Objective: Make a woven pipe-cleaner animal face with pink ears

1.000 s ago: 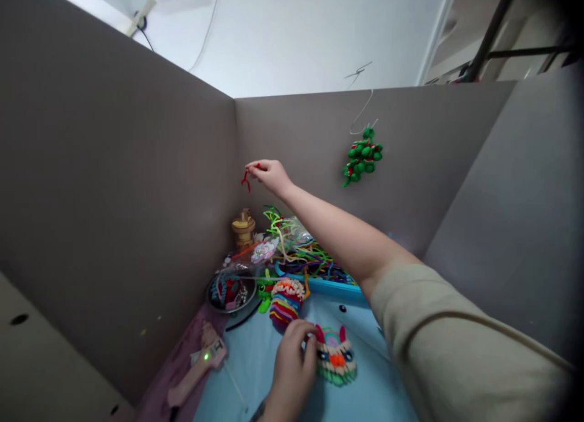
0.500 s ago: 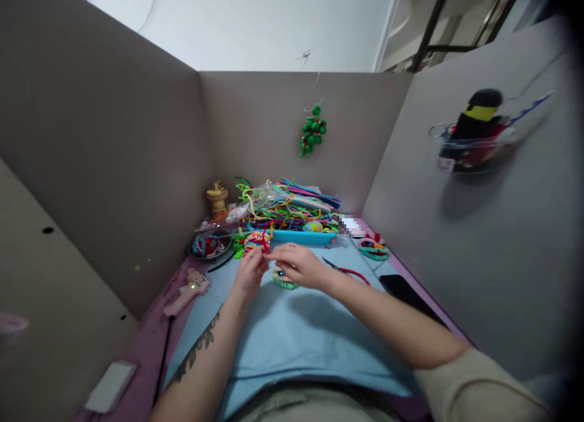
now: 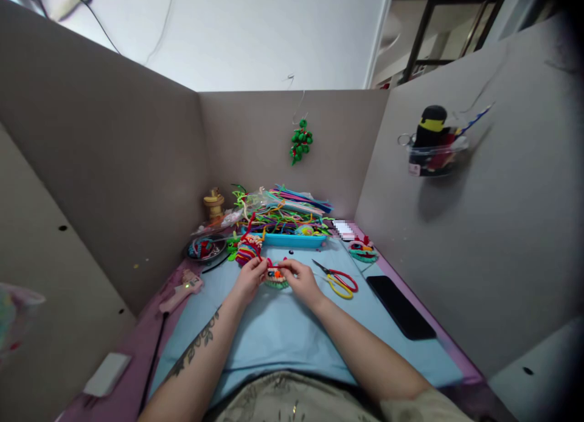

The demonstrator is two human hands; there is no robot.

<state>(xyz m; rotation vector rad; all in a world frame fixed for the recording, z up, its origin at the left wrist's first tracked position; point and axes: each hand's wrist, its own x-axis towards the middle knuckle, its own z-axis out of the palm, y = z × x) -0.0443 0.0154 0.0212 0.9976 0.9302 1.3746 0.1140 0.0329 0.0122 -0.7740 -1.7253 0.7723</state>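
My left hand pinches one end of a red pipe cleaner. On its other side, my right hand grips it too, so a short stretch shows between my fingertips. Just beneath lies a small fuzzy piece in cream and green, with dark and orange spots; my fingers partly cover it. Behind my left hand sits a striped fuzzy piece in red, blue and yellow, a red strand rising from it. Scissors with red and yellow handles lie open to the right of my right hand.
A blue tray heaped with colourful pipe cleaners stands at the back. A dark bowl and a pink glue gun are on the left. To the right lie a black phone and a round fuzzy piece. Grey partitions enclose the table.
My right hand has drawn back to the right from my left, and the red pipe cleaner now stretches between them. The view has shifted, showing the scissors and phone more fully.
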